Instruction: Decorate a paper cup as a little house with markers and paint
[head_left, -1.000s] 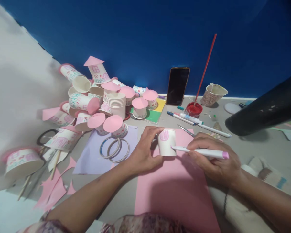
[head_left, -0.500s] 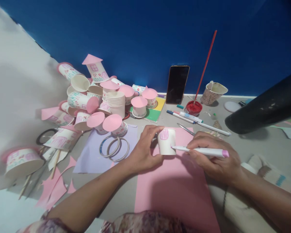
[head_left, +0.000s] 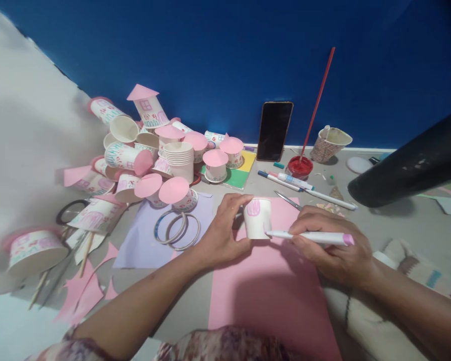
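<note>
My left hand (head_left: 224, 231) grips a small white paper cup (head_left: 258, 218), upside down on a pink paper sheet (head_left: 270, 291); the cup has a pink shape drawn on its side. My right hand (head_left: 332, 245) is closed on a white marker with a pink end (head_left: 311, 235), its tip touching the cup's lower right side. Both hands rest low over the pink sheet.
A heap of decorated cups with pink cone roofs (head_left: 150, 150) fills the left. Two bangles (head_left: 177, 229) lie on lilac paper. A phone (head_left: 274, 130) leans on the blue wall, beside a red lid with a stick (head_left: 300, 166), pens (head_left: 293, 181), scissors (head_left: 288, 200) and a dark cylinder (head_left: 409, 168).
The marker tip has slid a little lower along the cup's right side. The left hand keeps its hold on the cup.
</note>
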A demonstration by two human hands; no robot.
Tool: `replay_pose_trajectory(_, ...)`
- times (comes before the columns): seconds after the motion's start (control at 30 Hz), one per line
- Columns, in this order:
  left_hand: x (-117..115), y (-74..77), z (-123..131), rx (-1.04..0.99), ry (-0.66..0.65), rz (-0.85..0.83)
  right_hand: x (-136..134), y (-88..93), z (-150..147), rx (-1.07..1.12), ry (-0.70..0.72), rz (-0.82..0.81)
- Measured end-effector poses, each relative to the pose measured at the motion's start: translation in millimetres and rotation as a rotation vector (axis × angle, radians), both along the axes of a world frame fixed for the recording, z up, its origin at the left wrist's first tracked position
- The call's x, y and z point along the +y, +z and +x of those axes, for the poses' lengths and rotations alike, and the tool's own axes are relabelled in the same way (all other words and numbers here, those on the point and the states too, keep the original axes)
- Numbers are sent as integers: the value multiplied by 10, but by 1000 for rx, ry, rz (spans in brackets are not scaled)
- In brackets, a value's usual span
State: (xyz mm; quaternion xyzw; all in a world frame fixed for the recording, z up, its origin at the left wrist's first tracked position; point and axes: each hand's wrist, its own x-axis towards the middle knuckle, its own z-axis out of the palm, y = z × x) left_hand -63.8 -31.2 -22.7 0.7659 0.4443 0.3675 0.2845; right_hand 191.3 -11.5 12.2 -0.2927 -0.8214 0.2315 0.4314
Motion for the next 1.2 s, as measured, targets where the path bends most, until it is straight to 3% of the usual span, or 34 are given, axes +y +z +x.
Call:
replay_pose_trajectory(0.3,0,3,26,-22,-20,-4,37,16,2,5,-47,102)
replay_pose_trajectory(1.2,10,-33,-3,-136,-26,-80,28,-11,55,44,-67,41)
